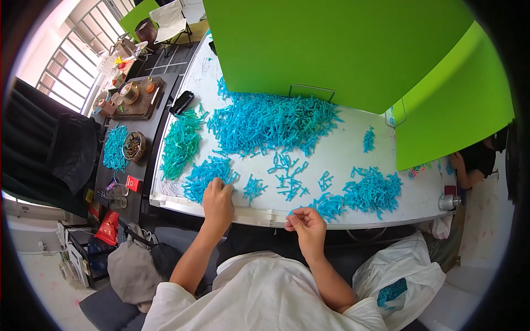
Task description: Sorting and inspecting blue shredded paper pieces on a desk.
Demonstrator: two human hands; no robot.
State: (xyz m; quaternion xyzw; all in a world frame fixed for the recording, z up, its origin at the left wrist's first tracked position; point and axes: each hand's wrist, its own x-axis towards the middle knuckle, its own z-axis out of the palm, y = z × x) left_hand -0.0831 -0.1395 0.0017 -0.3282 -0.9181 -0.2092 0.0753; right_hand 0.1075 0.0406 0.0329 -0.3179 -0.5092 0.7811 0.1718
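Many small blue plastic strips, some of them Y-shaped, lie in heaps on a white table. My left hand (pixel 219 199) reaches into the front left blue heap (pixel 205 175), its fingers bent together. Its fingertips point down among the pieces, so what they grip is hidden. My right hand (pixel 308 225) is over the front table edge, thumb and fingers pinched. A bit of blue shows at its fingertips, seemingly a small blue plastic piece. Between the hands lie a small blue cluster (pixel 254 188) and loose blue pieces (pixel 290 179). Just beyond my right hand is another blue heap (pixel 328 206).
A large blue heap (pixel 270 124) spreads at the back, a green heap (pixel 183 142) at the left. Green panels (pixel 342 49) stand behind. At far right is another person's arm (pixel 462 172). A white bag (pixel 408 267) sits lower right; a dark side table (pixel 144 165) stands left.
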